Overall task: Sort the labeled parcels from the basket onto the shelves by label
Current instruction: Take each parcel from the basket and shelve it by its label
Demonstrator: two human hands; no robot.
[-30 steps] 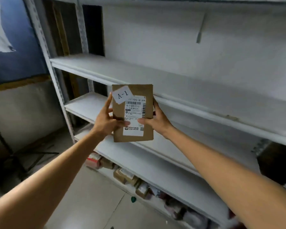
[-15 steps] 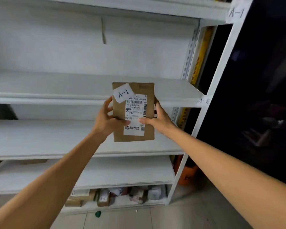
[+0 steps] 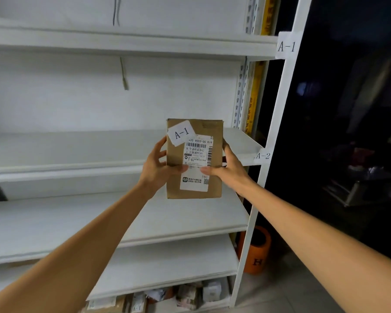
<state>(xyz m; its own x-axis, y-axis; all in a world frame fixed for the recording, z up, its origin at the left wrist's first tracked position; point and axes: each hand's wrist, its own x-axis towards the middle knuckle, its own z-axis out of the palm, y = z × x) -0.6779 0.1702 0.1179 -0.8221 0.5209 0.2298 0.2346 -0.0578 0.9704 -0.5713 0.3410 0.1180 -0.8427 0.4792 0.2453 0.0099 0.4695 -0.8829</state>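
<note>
The orange tub (image 3: 256, 251) stands on the floor at 5 o'clock from the parcel, just behind the white post (image 3: 278, 136) of the shelf unit, with a dark letter H on its side. Its mouth is dark, so what is inside cannot be told. The lowest shelf (image 3: 212, 304), at 6 o'clock, holds a crowded row of small parcels (image 3: 190, 294), some in brown card and some in pale wrap. One at its 9 o'clock end bears a label that seems to read A-1.

The brown cardboard parcel (image 3: 194, 159) is upright in the air at the middle of the view, in front of the shelves. A white A-1 sticker (image 3: 181, 132) sits tilted at its 11 o'clock corner, and a printed shipping label (image 3: 198, 164) runs down its face.

The left grip (image 3: 155, 170) clasps the parcel's 9 o'clock edge, its thumb laid across the front. The right grip (image 3: 231, 171) clasps the 3 o'clock edge in the same way, and the two thumb tips nearly meet on the shipping label.

On the post, an A-2 tag (image 3: 262, 156) sits at 3 o'clock from the parcel and an A-1 tag (image 3: 286, 46) at 1 o'clock, each at the end of a white shelf.
</note>
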